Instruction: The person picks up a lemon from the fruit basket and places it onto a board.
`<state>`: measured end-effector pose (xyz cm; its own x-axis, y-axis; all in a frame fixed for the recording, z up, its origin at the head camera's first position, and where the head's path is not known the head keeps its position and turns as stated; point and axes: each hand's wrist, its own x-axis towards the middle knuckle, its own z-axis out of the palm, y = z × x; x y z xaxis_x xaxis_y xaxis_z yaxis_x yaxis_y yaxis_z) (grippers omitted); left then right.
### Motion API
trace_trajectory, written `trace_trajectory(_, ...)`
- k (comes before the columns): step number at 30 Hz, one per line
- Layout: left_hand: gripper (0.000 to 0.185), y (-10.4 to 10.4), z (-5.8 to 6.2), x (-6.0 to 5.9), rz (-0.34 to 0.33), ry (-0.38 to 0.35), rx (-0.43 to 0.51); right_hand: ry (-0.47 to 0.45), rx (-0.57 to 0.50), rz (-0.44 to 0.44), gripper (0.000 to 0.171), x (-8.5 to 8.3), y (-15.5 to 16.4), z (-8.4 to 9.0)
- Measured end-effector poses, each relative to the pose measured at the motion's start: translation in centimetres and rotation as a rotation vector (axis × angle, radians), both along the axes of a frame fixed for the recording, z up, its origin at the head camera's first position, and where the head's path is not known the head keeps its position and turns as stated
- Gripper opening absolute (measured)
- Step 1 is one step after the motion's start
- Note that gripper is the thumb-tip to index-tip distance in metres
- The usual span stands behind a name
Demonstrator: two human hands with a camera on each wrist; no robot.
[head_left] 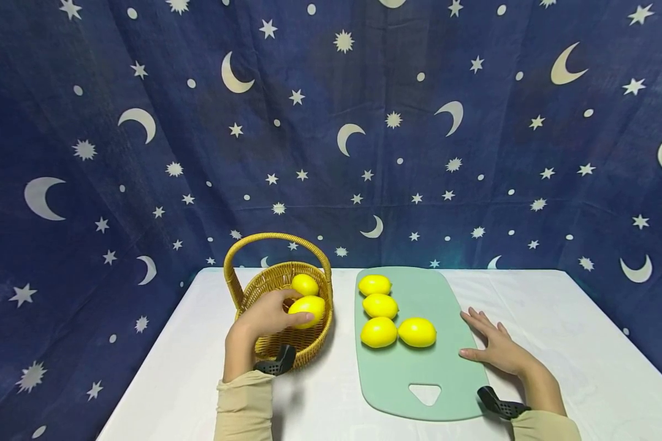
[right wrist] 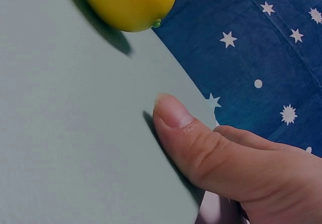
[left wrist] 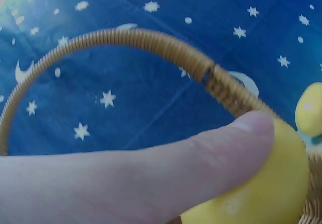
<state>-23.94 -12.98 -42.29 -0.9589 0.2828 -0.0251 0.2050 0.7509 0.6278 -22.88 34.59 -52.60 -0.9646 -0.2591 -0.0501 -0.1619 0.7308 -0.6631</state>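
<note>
My left hand (head_left: pixel 267 313) grips a yellow lemon (head_left: pixel 307 311) between thumb and fingers, at the opening of a wicker basket (head_left: pixel 309 354). In the left wrist view the thumb (left wrist: pixel 201 163) lies across that lemon (left wrist: pixel 261 194); the other fingers are hidden. Another lemon (head_left: pixel 305 285) sits farther back in the basket. My right hand (head_left: pixel 499 350) is at the right edge of a pale green cutting board (head_left: pixel 391 373), fingers spread and holding nothing. In the right wrist view its thumb (right wrist: pixel 183 133) lies over the board's edge.
Several lemons are on the board: three in a column along its left side and one lemon (head_left: pixel 417 332) to the right of the nearest. The basket's tall handle (head_left: pixel 276 236) arches above it. A white-covered table (head_left: pixel 187 355) carries everything, before a dark blue star-and-moon cloth (head_left: pixel 309 153).
</note>
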Motion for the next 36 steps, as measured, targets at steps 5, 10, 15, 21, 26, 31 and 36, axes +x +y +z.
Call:
trace_trajectory(5, 0.044, 1.0, 1.0, 0.5, -0.048, 0.016, -0.021, 0.004, -0.002, 0.003, 0.096, 0.0, 0.0, -0.1)
trace_trajectory(10, 0.042, 2.2, 1.8, 0.9, -0.148, 0.028, -0.014, 0.007, -0.007, 0.002, 0.095, 0.1, 0.0, 0.0)
trace_trajectory(15, 0.044, 3.9, 2.8, 1.5, -0.231, 0.015, 0.038, 0.013, -0.012, 0.004, 0.095, 0.0, 0.1, -0.1)
trace_trajectory(21, 0.05, 6.7, 3.1, 1.8, -0.314, 0.031, 0.126, 0.017, -0.011, 0.005, 0.095, 0.0, 0.1, -0.3)
trace_trajectory(26, 0.061, 9.2, 2.1, 1.3, -0.319, 0.1, 0.124, 0.016, -0.007, 0.004, 0.094, 0.1, 0.2, -0.2)
trace_trajectory(31, 0.06, 11.4, 0.7, 0.5, -0.282, 0.172, 0.105, 0.015, -0.007, -0.003, 0.094, 0.2, 0.3, 0.0)
trace_trajectory(36, 0.056, 12.9, -0.3, -0.3, -0.258, 0.178, 0.166, 0.019, 0.0, 0.0, 0.094, 0.2, 0.0, -0.1)
